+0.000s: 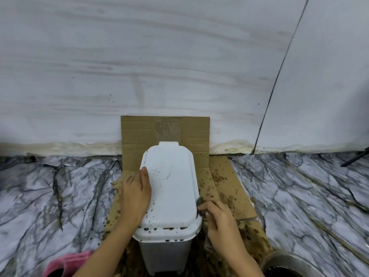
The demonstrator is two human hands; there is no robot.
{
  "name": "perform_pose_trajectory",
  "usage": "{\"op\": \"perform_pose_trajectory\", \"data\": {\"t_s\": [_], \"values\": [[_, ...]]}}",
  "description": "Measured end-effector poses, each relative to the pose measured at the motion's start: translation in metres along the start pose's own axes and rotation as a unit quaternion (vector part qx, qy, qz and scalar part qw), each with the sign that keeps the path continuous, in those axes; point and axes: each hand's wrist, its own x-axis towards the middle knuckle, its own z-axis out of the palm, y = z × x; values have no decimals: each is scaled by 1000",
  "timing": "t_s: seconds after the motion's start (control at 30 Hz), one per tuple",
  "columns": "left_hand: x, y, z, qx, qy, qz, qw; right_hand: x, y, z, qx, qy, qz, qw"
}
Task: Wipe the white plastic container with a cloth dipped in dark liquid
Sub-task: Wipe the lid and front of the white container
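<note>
White plastic container [169, 188] stands on spattered cardboard [225, 182]. My left hand [135, 194] lies flat on its lid, steadying. My right hand [216, 215] pinches the dark wet cloth [200, 201] against the lid's right edge. I judge the shell light, stiff and slick; bracing from above suits it.

printed lines on cardboard [167, 126], blurred, not readable

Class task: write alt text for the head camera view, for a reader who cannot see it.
A person's left hand rests flat on the lid of a white plastic container speckled with dark drops, while the right hand pinches a dark wet cloth against its right edge. The container stands on stained cardboard on a marble-patterned floor.
</note>
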Motion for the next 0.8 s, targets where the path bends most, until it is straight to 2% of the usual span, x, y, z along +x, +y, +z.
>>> {"op": "perform_pose_trajectory", "data": {"t_s": [0.3, 0.5, 0.63, 0.73, 0.8], "values": [[3, 2, 1, 25, 14, -2, 1000, 54, -6, 11, 68, 38, 61, 995], [3, 2, -1, 33, -1, 11, 999, 4, -8, 3, 90, 23, 43, 995], [0, 3, -2, 19, 9, 18, 1000, -10, -21, -14, 165, 4, 82, 983], [0, 3, -1, 19, 23, 17, 999, 9, -39, -20, 159, 66, 39, 984], [0, 2, -2, 15, 26, 19, 999, 24, -54, -11, 97, 6, 7, 995]]}}
